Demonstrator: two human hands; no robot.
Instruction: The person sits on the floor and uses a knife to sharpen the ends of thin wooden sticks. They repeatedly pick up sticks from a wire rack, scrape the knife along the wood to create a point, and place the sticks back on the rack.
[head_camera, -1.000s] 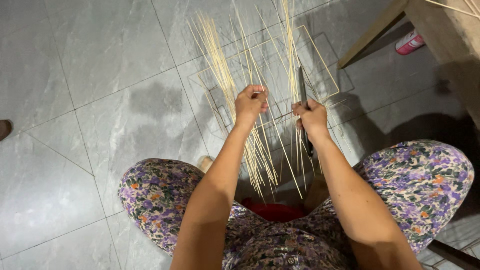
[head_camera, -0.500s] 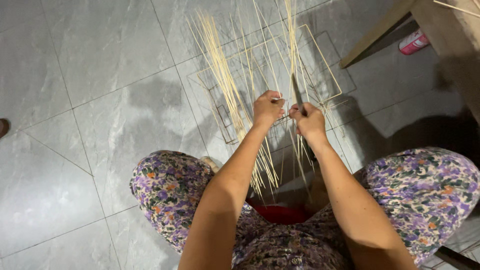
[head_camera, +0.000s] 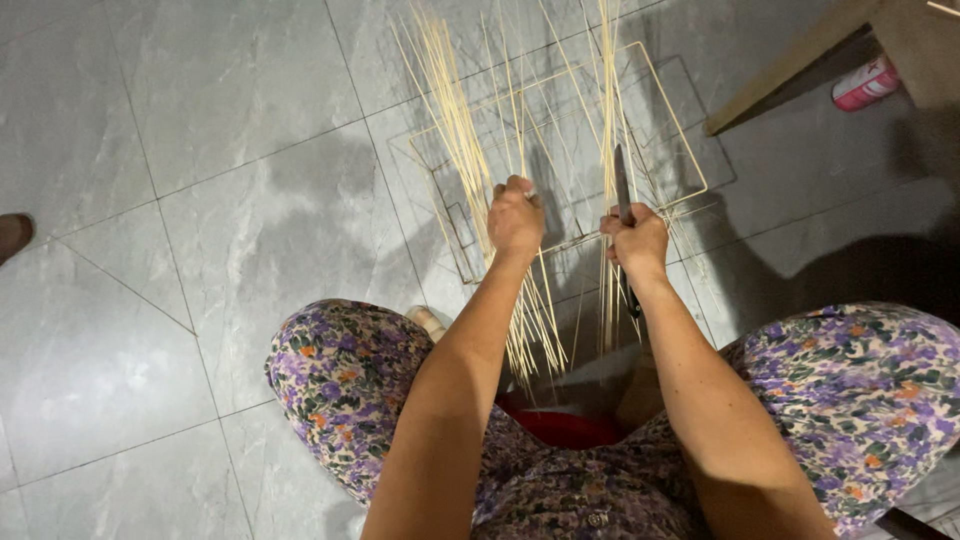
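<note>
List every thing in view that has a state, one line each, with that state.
left hand: closed around a thin bamboo strip
right hand: closed on the knife handle
knife: blade upright, pointing away from the person
bamboo strips: loose, fanned out across the frame
wire frame: lying flat on the floor tiles
red can: on its side under the wooden table

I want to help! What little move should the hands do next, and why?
Probably slide the knife in the right hand along the thin strip, since the left hand already grips the bamboo strips beside the blade, over the square frame.
</note>
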